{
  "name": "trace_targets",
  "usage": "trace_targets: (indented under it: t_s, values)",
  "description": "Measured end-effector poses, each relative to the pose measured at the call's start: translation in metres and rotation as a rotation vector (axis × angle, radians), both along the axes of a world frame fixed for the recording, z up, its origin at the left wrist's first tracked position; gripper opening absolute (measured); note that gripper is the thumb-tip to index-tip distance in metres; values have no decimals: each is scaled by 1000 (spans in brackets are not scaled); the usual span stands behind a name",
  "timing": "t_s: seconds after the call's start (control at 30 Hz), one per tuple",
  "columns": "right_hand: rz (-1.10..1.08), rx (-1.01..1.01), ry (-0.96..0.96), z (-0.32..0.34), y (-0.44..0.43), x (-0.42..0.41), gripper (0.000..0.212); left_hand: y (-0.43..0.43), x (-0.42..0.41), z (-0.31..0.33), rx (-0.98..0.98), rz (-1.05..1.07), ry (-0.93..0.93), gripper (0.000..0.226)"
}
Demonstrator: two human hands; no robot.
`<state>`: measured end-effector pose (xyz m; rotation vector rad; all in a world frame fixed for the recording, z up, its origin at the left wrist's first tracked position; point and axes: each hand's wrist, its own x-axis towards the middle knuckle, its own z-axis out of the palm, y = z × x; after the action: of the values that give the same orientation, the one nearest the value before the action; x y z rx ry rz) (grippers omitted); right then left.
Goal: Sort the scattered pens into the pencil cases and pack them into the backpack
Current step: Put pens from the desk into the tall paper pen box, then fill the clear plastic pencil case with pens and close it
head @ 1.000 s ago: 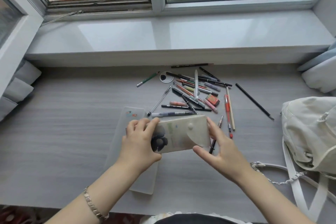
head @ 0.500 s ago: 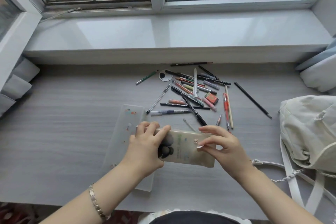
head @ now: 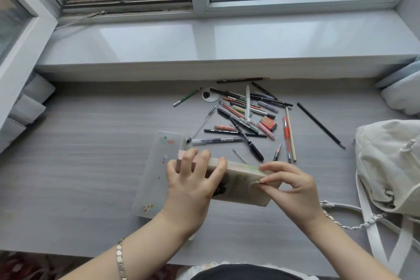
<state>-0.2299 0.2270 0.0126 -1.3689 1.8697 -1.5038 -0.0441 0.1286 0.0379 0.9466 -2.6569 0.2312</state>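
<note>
Soft cream rectangular pencil case [head: 238,179], near centre of grey wood-grain desk [head: 91,154], long axis left to right. Left hand [head: 191,184] curled round its left end; right hand [head: 293,186] pinching small fastener on front. Print blurred. Underneath, frosted plastic pencil case [head: 159,166], stickered, lying near to far. Beyond, scattered pens [head: 248,104]; right, pale fabric backpack [head: 391,161].

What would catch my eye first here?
Two hands work near the front of the desk: the left hand grips a beige pencil case while the right hand pinches at its front. Behind them lies a jumble of pens, and a white backpack sits at the right.
</note>
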Motion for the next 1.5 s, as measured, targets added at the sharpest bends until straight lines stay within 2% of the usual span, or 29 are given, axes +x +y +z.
trace_targets:
  t_s: [0.17,0.27,0.33,0.43,0.57,0.63,0.67,0.73,0.8,0.9,1.0,1.07,1.13,1.2,1.27,1.4,1.5]
  values:
    - [53,42,-54,8,-2,-2,18,1,-1,3,-36,6,52,73]
    - [139,151,-45,19,-4,-4,54,1,1,4,-58,3,61,74]
    - [239,285,-42,22,-7,-8,64,2,3,-1,-54,-1,66,71]
    - [373,410,-11,24,-14,-17,40,6,5,-8,-43,-6,73,62]
    - [439,493,-92,32,-29,-27,45,8,6,-11,-49,7,86,67]
    - [441,515,48,40,-39,-24,35,3,8,-10,-42,31,87,71]
    - [418,491,191,46,-44,-21,31,0,9,-9,-23,58,90,74]
    - [356,332,508,52,-53,-11,32,-8,12,-5,71,147,141,80]
    - [350,225,606,53,-61,-3,35,-14,15,-2,179,237,181,85]
    - [392,249,463,52,-74,-3,41,-21,20,6,318,313,139,81]
    - [310,232,345,52,-85,-2,54,-28,23,13,631,535,90,70]
    - [201,179,311,51,-88,1,48,-46,33,7,898,746,343,62]
    - [173,211,282,50,-87,4,37,-72,50,-5,1030,932,561,66]
    - [232,298,256,45,-84,5,31,-93,70,-12,955,1088,517,84]
    - [296,391,254,38,-81,7,28,-104,86,-19,833,1197,358,89]
    - [372,537,259,26,-75,14,24,-110,106,-34,840,1185,142,88]
    - [391,585,234,21,-71,18,23,-105,105,-40,820,1139,55,77]
